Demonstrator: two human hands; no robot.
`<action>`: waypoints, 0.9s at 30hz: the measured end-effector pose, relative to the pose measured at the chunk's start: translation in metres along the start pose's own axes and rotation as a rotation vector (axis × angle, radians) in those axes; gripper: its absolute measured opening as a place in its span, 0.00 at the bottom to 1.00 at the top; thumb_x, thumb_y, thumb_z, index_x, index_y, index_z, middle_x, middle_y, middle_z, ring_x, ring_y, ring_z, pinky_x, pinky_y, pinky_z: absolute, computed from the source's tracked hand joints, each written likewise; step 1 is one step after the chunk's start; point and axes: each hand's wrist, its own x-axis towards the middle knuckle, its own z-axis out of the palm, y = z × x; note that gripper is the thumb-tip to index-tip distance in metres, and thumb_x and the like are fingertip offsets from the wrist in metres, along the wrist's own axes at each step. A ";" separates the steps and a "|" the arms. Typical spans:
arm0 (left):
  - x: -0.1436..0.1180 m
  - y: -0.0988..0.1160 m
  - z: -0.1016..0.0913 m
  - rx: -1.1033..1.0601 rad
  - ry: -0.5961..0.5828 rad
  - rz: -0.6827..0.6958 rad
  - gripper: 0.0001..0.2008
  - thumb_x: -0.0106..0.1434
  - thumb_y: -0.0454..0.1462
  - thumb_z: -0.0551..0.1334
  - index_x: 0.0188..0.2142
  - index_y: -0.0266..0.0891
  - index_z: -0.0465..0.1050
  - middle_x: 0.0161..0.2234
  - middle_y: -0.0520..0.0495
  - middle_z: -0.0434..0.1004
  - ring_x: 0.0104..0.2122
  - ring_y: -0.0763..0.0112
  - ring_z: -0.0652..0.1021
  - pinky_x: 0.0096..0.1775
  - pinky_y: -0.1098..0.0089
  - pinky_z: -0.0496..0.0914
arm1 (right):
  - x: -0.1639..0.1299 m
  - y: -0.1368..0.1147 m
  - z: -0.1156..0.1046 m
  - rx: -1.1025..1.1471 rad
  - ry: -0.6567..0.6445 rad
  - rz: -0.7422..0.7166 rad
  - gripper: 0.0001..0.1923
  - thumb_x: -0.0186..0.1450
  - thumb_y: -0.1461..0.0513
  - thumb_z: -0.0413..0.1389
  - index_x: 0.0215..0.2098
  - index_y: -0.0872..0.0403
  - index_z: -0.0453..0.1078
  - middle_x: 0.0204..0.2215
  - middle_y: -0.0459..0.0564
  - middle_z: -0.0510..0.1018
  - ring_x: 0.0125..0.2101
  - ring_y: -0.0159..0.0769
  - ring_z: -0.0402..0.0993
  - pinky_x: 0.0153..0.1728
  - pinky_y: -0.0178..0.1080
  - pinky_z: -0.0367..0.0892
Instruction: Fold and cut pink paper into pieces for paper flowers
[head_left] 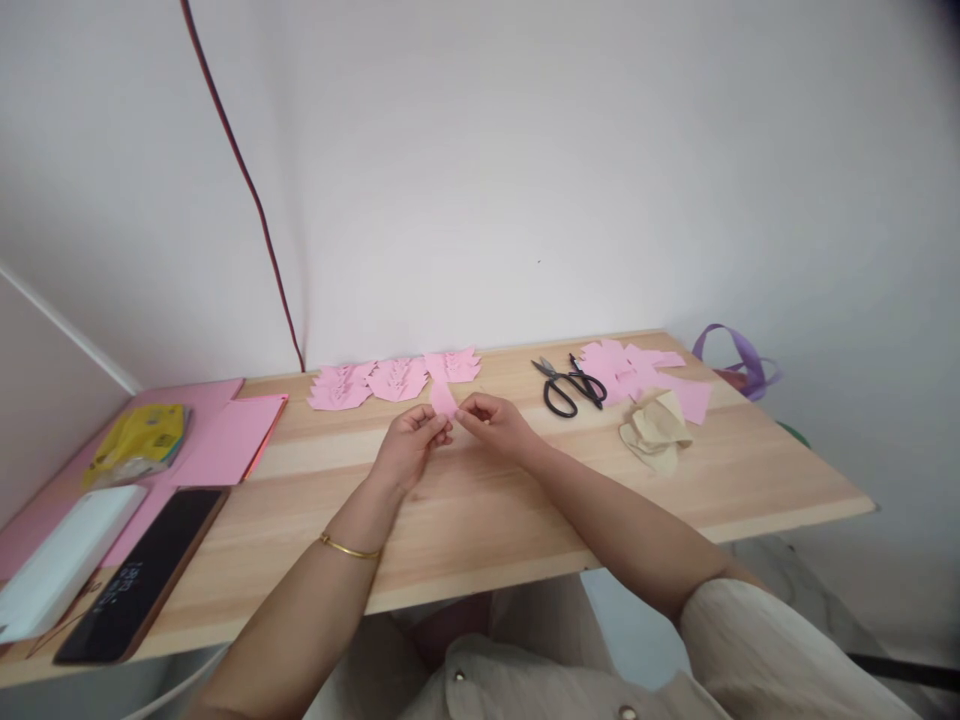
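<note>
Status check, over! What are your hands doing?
Left hand and right hand pinch pink paper strip. Scissors lie right, untouched. Nothing in the way.

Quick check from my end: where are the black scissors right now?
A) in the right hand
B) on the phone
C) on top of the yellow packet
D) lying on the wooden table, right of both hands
D: the black scissors lie flat on the wooden table, right of the right hand and left hand, which pinch a pink paper strip.

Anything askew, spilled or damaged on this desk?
Nothing spilled or broken. The one untidy spot: pink paper scraps and a crumpled beige piece heaped loosely beside the scissors. Both hands, left hand and right hand, pinch a pink strip.
</note>
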 end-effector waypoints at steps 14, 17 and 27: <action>0.003 0.000 -0.004 0.083 0.029 0.037 0.08 0.46 0.37 0.70 0.27 0.35 0.77 0.27 0.49 0.75 0.28 0.76 0.72 0.34 0.72 0.68 | -0.002 -0.006 -0.002 -0.196 0.054 -0.271 0.12 0.61 0.58 0.53 0.22 0.55 0.63 0.19 0.44 0.66 0.22 0.27 0.60 0.26 0.33 0.58; 0.002 0.003 -0.003 0.091 0.045 0.034 0.09 0.44 0.37 0.71 0.25 0.35 0.77 0.25 0.50 0.75 0.25 0.77 0.71 0.33 0.72 0.68 | -0.001 -0.004 -0.002 -0.177 0.034 -0.243 0.13 0.61 0.57 0.53 0.22 0.55 0.62 0.20 0.43 0.65 0.23 0.27 0.60 0.26 0.33 0.58; 0.000 0.009 -0.001 -0.025 0.017 -0.048 0.10 0.43 0.35 0.72 0.22 0.33 0.74 0.21 0.52 0.72 0.23 0.79 0.71 0.33 0.73 0.68 | 0.000 -0.008 -0.007 0.030 -0.073 -0.072 0.13 0.59 0.53 0.56 0.28 0.56 0.67 0.24 0.45 0.70 0.25 0.28 0.62 0.29 0.33 0.60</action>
